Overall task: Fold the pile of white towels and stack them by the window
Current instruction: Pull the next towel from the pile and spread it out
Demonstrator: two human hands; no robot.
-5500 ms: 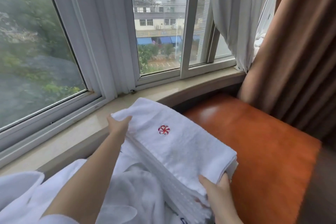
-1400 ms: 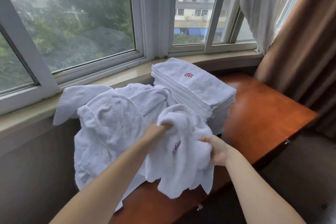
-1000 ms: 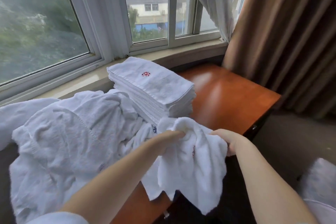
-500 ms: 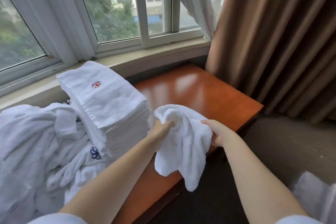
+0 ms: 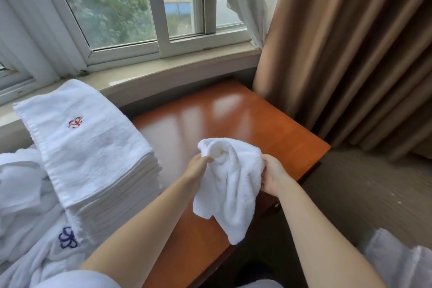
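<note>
Centre frame: left hand (image 5: 198,168) & right hand (image 5: 272,176) each pinch a bunched white towel (image 5: 230,184), hanging crumpled over the wood table (image 5: 233,114). Folded stack (image 5: 88,147) sits at left by the window sill (image 5: 177,70), w/ unfolded pile (image 5: 21,194) at far left. Risk: edges not found, so fold goes lopsided; tall stack could tip if bumped.

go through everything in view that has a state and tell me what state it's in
Held towel: unfolded, crumpled, hanging from both hands.
Left hand: grips the towel.
Right hand: grips the towel.
Towel stack: folded, neat, on the table.
Towel pile: unfolded, rumpled.
Brown curtain: drawn aside.
</note>
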